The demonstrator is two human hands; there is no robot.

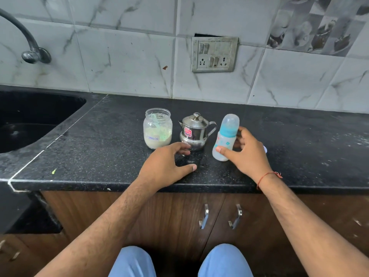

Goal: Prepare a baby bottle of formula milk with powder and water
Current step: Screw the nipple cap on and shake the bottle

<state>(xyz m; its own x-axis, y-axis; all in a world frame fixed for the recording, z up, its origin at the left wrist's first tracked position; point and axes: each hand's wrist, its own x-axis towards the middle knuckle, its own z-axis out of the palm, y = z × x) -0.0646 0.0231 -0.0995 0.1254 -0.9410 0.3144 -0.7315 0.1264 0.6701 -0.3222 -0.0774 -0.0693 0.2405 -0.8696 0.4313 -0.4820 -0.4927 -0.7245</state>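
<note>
A wall of glossy white marble-veined tiles (123, 60) rises behind a black speckled stone counter (103, 148), with a dark sink (30, 120) sunk at far left and brown wood-grain cabinet doors (175, 214) below. A metal switch plate (214, 54) sits on the wall. The right hand (246, 151) wraps thumb and fingers around the tilted translucent baby bottle (224, 138), capped in blue. The left hand (167, 166) rests open, palm down, just near the shiny steel pot (194, 131). Left of that stands the clear formula jar (157, 127), lidless.
</note>
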